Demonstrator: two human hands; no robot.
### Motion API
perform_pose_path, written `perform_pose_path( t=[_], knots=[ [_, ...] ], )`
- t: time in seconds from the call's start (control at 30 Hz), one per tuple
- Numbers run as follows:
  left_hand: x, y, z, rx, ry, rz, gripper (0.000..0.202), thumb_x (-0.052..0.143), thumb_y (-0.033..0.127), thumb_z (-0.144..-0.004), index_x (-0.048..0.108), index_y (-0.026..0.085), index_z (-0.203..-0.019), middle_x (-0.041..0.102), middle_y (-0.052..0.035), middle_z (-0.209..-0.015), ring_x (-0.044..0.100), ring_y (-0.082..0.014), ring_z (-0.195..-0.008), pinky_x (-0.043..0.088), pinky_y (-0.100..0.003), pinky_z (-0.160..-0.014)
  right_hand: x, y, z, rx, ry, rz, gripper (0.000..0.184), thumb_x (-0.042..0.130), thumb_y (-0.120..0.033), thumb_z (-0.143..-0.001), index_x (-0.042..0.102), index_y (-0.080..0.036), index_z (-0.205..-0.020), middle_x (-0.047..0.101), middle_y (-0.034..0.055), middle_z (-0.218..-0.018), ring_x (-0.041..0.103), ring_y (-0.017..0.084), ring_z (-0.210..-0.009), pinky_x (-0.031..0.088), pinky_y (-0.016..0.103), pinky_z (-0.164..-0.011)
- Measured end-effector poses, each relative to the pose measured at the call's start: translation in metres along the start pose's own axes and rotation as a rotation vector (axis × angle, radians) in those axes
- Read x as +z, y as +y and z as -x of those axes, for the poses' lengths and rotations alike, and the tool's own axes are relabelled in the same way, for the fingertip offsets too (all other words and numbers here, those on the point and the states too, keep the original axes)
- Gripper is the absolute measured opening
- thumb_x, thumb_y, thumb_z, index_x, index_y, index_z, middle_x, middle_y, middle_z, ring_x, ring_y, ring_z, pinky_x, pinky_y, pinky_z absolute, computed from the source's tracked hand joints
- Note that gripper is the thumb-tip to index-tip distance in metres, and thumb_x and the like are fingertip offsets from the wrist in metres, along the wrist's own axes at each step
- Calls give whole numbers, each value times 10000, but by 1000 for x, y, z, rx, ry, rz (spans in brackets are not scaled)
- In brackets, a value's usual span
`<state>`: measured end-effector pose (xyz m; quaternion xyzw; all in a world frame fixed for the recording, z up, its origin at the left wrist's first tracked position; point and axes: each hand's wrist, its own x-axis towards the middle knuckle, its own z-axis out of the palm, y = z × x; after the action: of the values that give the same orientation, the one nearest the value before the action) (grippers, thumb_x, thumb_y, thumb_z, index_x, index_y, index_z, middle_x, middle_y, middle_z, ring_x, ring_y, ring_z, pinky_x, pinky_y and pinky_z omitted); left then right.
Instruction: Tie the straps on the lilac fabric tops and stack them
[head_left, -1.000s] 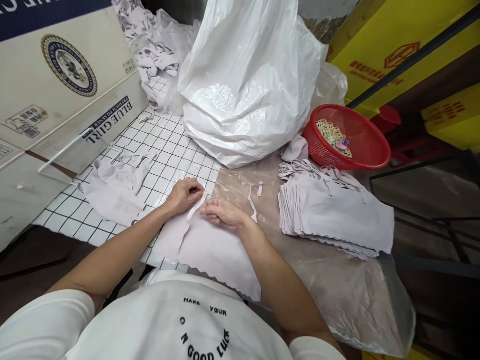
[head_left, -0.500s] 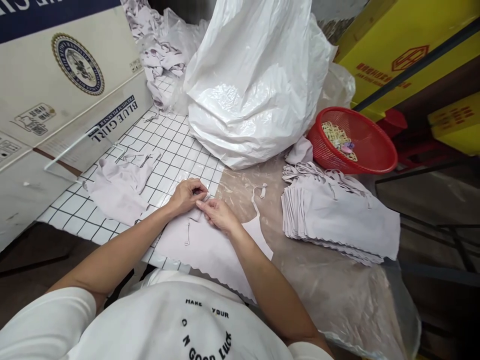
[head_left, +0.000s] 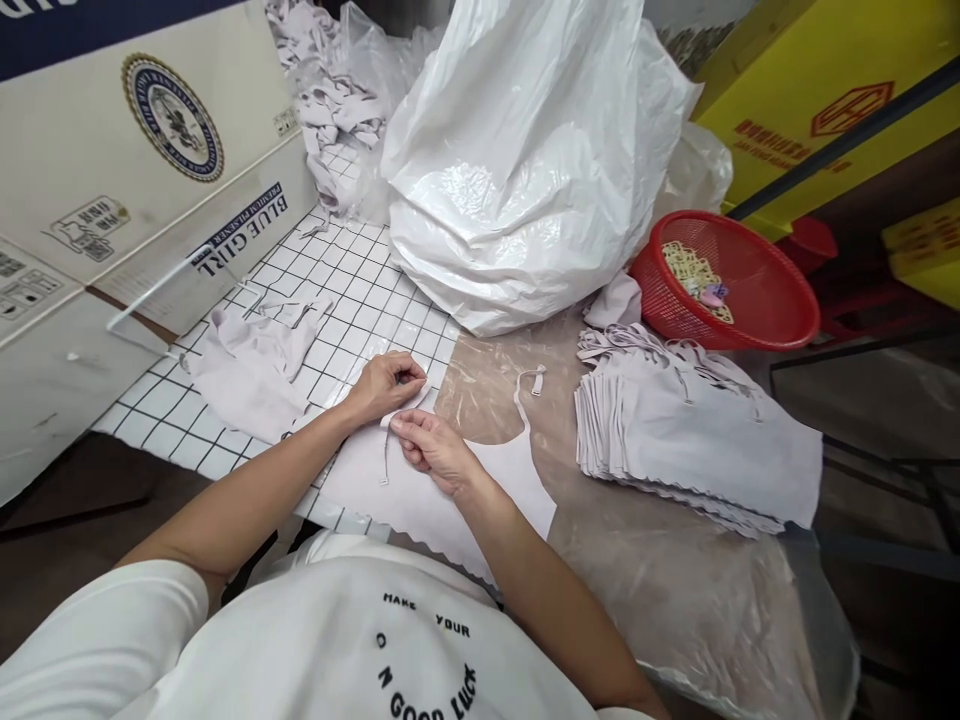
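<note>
A pale lilac garment piece (head_left: 487, 480) with a scalloped hem lies flat in front of me on the table. My left hand (head_left: 390, 385) pinches one of its thin straps (head_left: 409, 405) near the top edge. My right hand (head_left: 429, 447) is closed on the same strap just below, both hands close together. A loose end of the strap with a small ring hangs down over the fabric. The garment's other strap (head_left: 525, 395) curls up to the right on the plastic sheet.
A stack of finished lilac pieces (head_left: 697, 435) lies to the right, a red basket (head_left: 757, 300) of small rings behind it. A big white plastic bag (head_left: 540, 160) stands at the back, a crumpled lilac piece (head_left: 247, 365) on the left, a cardboard box (head_left: 112, 200) beyond.
My right hand has drawn back toward me along the strap, and the strap between my hands is now folded short. The view has shifted slightly leftward.
</note>
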<state>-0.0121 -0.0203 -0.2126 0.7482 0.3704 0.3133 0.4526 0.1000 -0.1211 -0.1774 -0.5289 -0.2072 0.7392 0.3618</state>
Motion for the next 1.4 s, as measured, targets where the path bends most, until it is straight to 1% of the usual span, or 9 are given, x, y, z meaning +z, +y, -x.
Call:
perform_pose_path(
  t=[0.23, 0.43, 0.53, 0.67, 0.83, 0.9, 1.07, 1.23, 1.4],
  knots=[
    [0, -1, -1, -1, -7, -31, 82, 623, 191, -771, 666, 176, -703, 652, -10, -708, 574, -142, -698, 461, -269, -675, 6, 7, 1, 101, -145, 28, 429, 831, -468, -596, 574, -172, -769, 474, -84, -583, 324, 22, -445, 81, 191, -417],
    [-2, 1, 0, -4, -11, 10, 109, 627, 237, -789, 663, 176, -706, 641, -14, -717, 555, -140, -688, 448, -268, -658, 11, 12, 26, -55, -501, 432, 301, 669, -456, -831, 715, -162, -880, 671, 20, -813, 491, 88, -629, 344, 216, -546],
    [-3, 4, 0, -36, -18, 27, 114, 622, 246, -782, 649, 176, -697, 633, -13, -725, 545, -136, -671, 441, -269, -647, 1, 5, 45, -174, -584, 608, 334, 561, -457, -921, 746, -184, -972, 679, 28, -862, 538, 123, -720, 407, 247, -652],
    [-2, 6, 0, -64, -16, 32, 124, 606, 267, -781, 641, 178, -702, 609, -10, -713, 540, -139, -662, 433, -277, -640, -17, -3, 56, -349, -422, 586, 381, 568, -520, -908, 761, -193, -895, 626, 41, -865, 519, 139, -761, 416, 276, -717],
    [-5, 23, 5, -71, 161, 11, 135, 625, 303, -782, 650, 188, -847, 627, -25, -867, 568, -151, -745, 466, -304, -732, -39, -8, 40, -348, -10, 261, 481, 607, -652, -814, 684, -178, -829, 422, -48, -613, 344, 88, -548, 280, 239, -520],
    [-9, 37, 8, -66, 108, 27, 155, 638, 344, -804, 646, 190, -823, 632, -24, -846, 566, -153, -747, 461, -302, -736, -47, -13, 31, -356, 81, 183, 508, 632, -684, -769, 649, -177, -801, 402, -62, -587, 310, 76, -520, 236, 233, -494],
    [-10, 68, 18, -236, -344, 259, 333, 609, 499, -869, 697, 180, -832, 683, -37, -809, 579, -146, -699, 434, -273, -648, -57, -28, 22, -518, 142, 256, 522, 635, -689, -764, 642, -168, -758, 461, -48, -590, 382, 81, -543, 314, 245, -531],
    [1, 65, 18, -290, -258, 300, 340, 709, 505, -789, 699, 167, -755, 695, -45, -765, 606, -161, -705, 445, -271, -640, -59, -30, 21, -588, 130, 312, 421, 696, -588, -773, 667, -174, -847, 559, -23, -673, 492, 107, -616, 418, 260, -609],
    [2, 65, 16, -256, -197, 261, 325, 656, 488, -826, 676, 170, -761, 684, -44, -763, 592, -160, -698, 449, -284, -653, -60, -25, 17, -635, 143, 271, 349, 743, -506, -751, 657, -180, -841, 631, 13, -797, 576, 143, -755, 481, 282, -721]
  ],
)
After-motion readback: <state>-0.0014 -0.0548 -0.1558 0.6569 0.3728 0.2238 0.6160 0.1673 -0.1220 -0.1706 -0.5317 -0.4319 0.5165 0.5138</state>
